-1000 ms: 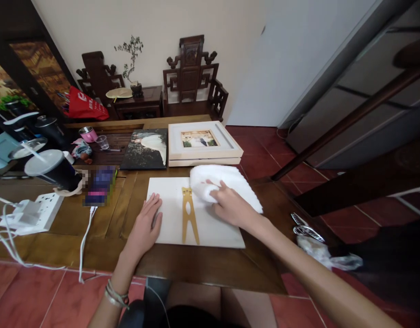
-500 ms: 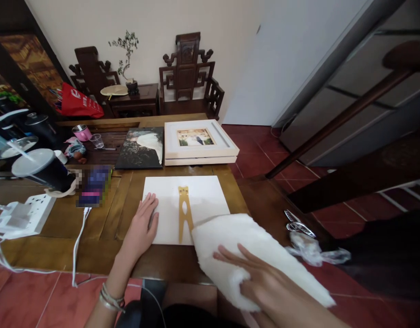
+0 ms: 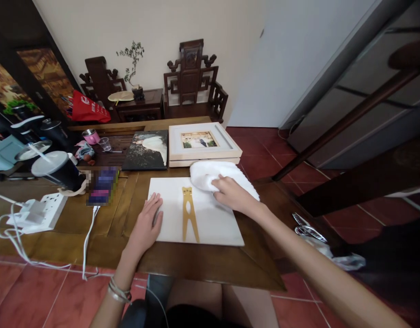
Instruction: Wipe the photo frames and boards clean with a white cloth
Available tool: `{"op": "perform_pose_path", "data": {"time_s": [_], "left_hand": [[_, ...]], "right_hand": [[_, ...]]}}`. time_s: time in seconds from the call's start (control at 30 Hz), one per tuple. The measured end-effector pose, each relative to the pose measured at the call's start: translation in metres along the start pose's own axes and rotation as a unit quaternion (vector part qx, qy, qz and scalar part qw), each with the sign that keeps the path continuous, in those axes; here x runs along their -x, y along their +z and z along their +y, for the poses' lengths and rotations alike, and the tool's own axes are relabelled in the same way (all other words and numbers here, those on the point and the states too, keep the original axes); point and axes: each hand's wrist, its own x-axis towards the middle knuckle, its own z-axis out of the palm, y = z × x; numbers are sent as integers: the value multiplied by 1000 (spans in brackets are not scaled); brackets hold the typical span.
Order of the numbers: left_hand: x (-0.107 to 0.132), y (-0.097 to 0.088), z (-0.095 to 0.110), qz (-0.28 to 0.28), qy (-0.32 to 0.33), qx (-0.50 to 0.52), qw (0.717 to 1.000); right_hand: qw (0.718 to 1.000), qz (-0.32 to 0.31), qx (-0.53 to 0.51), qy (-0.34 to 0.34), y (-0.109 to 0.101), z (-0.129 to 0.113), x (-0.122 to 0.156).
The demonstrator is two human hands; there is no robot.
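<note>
A white panel point(image 3: 210, 223) lies face down on the wooden table point(image 3: 203, 266), with a gold stand piece point(image 3: 189, 213) down its middle. My left hand point(image 3: 146, 225) lies flat and open on the panel's left edge. My right hand point(image 3: 230, 193) presses a white cloth point(image 3: 210, 175) onto the panel's far right corner, fingers closed over it.
Behind the panel lie a white framed photo point(image 3: 203, 143) and a dark photo print point(image 3: 146, 150). At the left are a power strip with cables point(image 3: 42, 212), a lidded cup point(image 3: 57, 168) and small cups. Scissors and a plastic wrap point(image 3: 308, 232) sit at the right.
My right hand carried the cloth from the panel's far right corner down to its near right corner half a second ago, then back up to the far corner. My left hand stayed put.
</note>
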Motion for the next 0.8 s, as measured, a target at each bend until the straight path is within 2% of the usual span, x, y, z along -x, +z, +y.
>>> {"op": "perform_pose_path", "data": {"time_s": [0.1,0.2,0.3,0.4,0.5,0.6,0.7,0.8], "left_hand": [[0,1,0,3,-2,-2,1000],[0,1,1,-2,-4,-2,1000],[0,0,2,-5,-7,3,1000],[-1,0,3,-3,-8,5,1000],[-1,1,3,1,-7,6,1000],[-1,0,2,-3,-6,7,1000],[-1,0,2,-8,-7,4,1000],[-1,-1,2,-10,-8,-1,1000]], "right_hand": [[999,7,-17,-27,4,-12,26],[998,-9,-31,-57,5,-30,75],[994,-29,-49,-95,-2,-45,126],[989,-30,-82,-122,-13,-48,151],[989,-54,-94,-98,-19,-39,138],[995,-69,-73,-28,-13,-28,95],[998,-22,-62,9,-1,-29,45],[998,9,-64,2,10,-48,14]]}}
